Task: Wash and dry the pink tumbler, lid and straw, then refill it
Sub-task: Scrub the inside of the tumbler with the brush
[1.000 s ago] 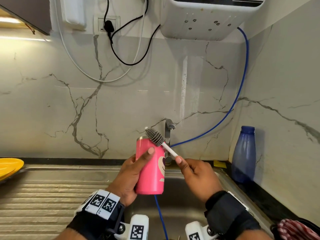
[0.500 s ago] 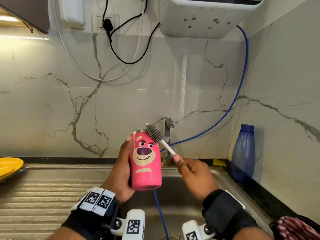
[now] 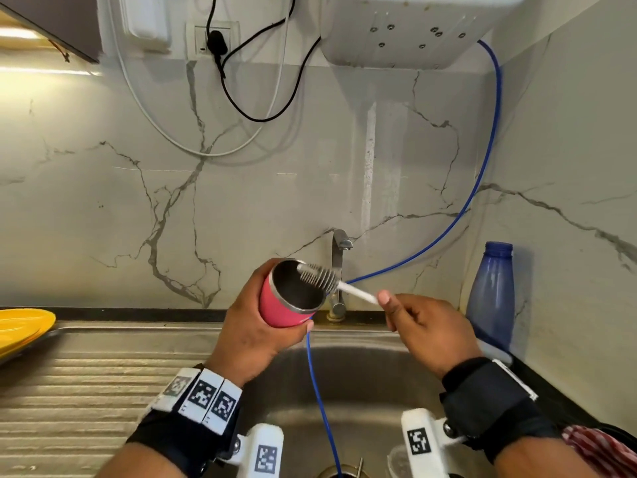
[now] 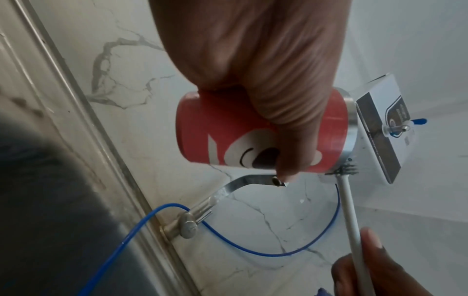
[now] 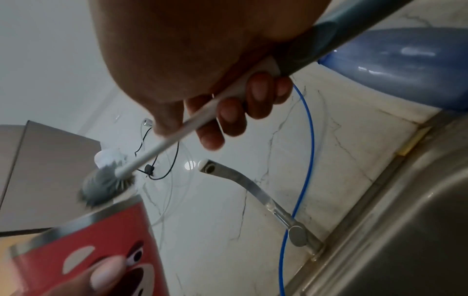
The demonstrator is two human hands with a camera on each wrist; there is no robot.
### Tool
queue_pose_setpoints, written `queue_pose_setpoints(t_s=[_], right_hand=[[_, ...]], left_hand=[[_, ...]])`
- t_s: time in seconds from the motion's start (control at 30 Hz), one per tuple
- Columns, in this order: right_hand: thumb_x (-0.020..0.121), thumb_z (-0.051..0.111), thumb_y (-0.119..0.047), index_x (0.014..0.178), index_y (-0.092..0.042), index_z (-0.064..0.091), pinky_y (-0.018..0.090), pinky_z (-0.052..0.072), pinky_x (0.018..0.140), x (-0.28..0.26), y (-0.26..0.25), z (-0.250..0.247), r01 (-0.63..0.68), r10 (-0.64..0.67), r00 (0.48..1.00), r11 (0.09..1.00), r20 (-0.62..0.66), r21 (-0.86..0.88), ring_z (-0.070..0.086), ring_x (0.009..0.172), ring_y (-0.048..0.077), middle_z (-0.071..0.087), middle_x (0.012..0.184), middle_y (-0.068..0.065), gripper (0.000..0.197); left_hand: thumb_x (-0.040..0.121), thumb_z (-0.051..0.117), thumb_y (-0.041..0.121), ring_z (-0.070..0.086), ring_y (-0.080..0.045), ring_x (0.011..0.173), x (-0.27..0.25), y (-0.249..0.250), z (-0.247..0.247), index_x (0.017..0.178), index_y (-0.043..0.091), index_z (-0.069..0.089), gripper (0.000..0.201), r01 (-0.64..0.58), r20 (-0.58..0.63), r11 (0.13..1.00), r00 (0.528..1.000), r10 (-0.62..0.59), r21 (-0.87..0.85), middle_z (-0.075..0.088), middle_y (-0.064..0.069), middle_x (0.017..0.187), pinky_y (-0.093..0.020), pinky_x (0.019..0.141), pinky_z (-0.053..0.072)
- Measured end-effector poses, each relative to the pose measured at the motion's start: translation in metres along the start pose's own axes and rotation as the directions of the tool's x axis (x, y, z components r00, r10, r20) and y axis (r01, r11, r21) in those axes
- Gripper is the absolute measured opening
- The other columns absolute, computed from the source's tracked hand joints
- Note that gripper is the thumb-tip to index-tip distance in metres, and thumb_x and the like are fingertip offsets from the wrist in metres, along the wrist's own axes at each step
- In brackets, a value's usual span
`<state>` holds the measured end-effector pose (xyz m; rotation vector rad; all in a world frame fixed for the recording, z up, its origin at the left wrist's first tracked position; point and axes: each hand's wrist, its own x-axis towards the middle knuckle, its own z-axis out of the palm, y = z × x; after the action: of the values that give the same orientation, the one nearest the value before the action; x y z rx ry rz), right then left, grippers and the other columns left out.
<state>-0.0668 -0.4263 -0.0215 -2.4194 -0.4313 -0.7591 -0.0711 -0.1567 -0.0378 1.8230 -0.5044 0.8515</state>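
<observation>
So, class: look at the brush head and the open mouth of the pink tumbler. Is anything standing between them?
Nothing visible does. The left hand holds the tumbler tilted, its mouth open with no lid on it, and the brush in the right hand is already at the rim. The tap stands behind.

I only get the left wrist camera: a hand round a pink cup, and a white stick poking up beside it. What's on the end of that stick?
Observer: Grey bristles. It's a bottle brush, and in the head view its head lies across the rim of the pink tumbler, not deep inside.
Operator: Is there a lid on the cup?
Observer: No. The head view looks straight into its open mouth, which is bare steel inside.
Operator: Anything else nearby?
Observer: A blue bottle stands on the counter, to the right of the right hand that holds the brush.
</observation>
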Motion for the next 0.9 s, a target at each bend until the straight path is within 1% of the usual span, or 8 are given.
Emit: queue_pose_setpoints(t_s=[0.1,0.23,0.3,0.37,0.47,0.57,0.73,0.9], right_hand=[[0.082,0.017,-0.083,0.076,-0.025,0.064,0.039,0.053,0.067,0.0,0.001,0.001,0.009,0.002,0.998,0.986,0.063,-0.167,0.058,0.067,0.012,0.062,0.068,-0.001,0.075],[0.084,0.02,-0.084,0.093,-0.035,0.068,0.036,0.052,0.072,0.001,-0.006,0.008,0.159,-0.116,0.984,0.915,0.136,-0.37,0.058,0.079,0.007,0.064,0.084,-0.012,0.07],[0.083,0.02,-0.084,0.097,-0.038,0.068,0.034,0.051,0.071,0.002,-0.01,0.007,0.232,-0.194,0.972,0.884,0.131,-0.407,0.059,0.079,0.006,0.065,0.086,-0.015,0.069],[0.086,0.02,-0.081,0.099,-0.038,0.069,0.033,0.052,0.069,0.003,-0.008,0.009,0.224,-0.204,0.975,0.873,0.094,-0.433,0.059,0.078,0.006,0.065,0.086,-0.015,0.067],[0.092,0.028,-0.075,0.105,-0.04,0.069,0.033,0.053,0.071,0.002,-0.001,0.018,0.13,-0.095,0.99,0.895,0.101,-0.426,0.06,0.082,0.008,0.067,0.09,-0.014,0.055],[0.095,0.032,-0.071,0.108,-0.042,0.068,0.033,0.054,0.075,0.0,0.002,0.029,0.064,0.013,0.98,0.923,0.199,-0.379,0.06,0.084,0.008,0.069,0.092,-0.013,0.048],[0.089,0.032,-0.079,0.105,-0.041,0.07,0.031,0.051,0.074,-0.003,-0.008,0.037,0.148,-0.055,0.967,0.916,0.249,-0.372,0.06,0.086,0.007,0.068,0.092,-0.015,0.056],[0.091,0.035,-0.076,0.102,-0.044,0.07,0.029,0.052,0.07,-0.002,-0.005,0.024,0.081,-0.031,0.991,0.914,0.13,-0.397,0.059,0.08,0.006,0.069,0.09,-0.017,0.049]], left_hand=[[0.055,0.098,0.03,0.058,-0.008,0.118,0.001,-0.015,-0.006,0.141,0.038,0.044,0.101,-0.066,-0.017,0.971,0.997,0.072,0.228,0.057,0.019,0.132,-0.034,0.095,0.055],[0.053,0.092,0.047,0.056,-0.016,0.118,-0.006,-0.027,-0.007,0.143,0.043,0.038,0.105,-0.153,0.119,0.765,0.988,0.1,0.625,0.056,0.013,0.133,-0.043,0.104,0.043],[0.054,0.088,0.049,0.055,-0.015,0.119,-0.008,-0.029,-0.006,0.144,0.044,0.034,0.105,-0.186,0.204,0.726,0.977,0.064,0.663,0.055,0.014,0.133,-0.043,0.105,0.042],[0.054,0.084,0.049,0.053,-0.011,0.118,-0.008,-0.03,-0.004,0.143,0.047,0.034,0.102,-0.254,0.318,0.695,0.947,0.038,0.673,0.054,0.018,0.133,-0.042,0.106,0.041],[0.055,0.078,0.051,0.05,-0.009,0.12,-0.009,-0.026,0.005,0.143,0.049,0.033,0.099,-0.316,0.416,0.665,0.909,0.01,0.677,0.052,0.022,0.133,-0.042,0.108,0.037],[0.054,0.078,0.052,0.051,-0.011,0.12,-0.007,-0.025,0.007,0.142,0.049,0.033,0.099,-0.312,0.381,0.626,0.924,0.025,0.715,0.052,0.022,0.132,-0.049,0.108,0.037],[0.049,0.086,0.047,0.057,-0.019,0.115,-0.007,-0.038,-0.011,0.141,0.047,0.034,0.106,-0.164,0.239,0.585,0.97,-0.051,0.794,0.057,0.015,0.129,-0.051,0.104,0.041],[0.056,0.083,0.046,0.05,-0.016,0.124,-0.009,-0.027,0.001,0.144,0.048,0.031,0.102,-0.248,0.366,0.543,0.923,-0.119,0.803,0.052,0.019,0.135,-0.052,0.113,0.031]])
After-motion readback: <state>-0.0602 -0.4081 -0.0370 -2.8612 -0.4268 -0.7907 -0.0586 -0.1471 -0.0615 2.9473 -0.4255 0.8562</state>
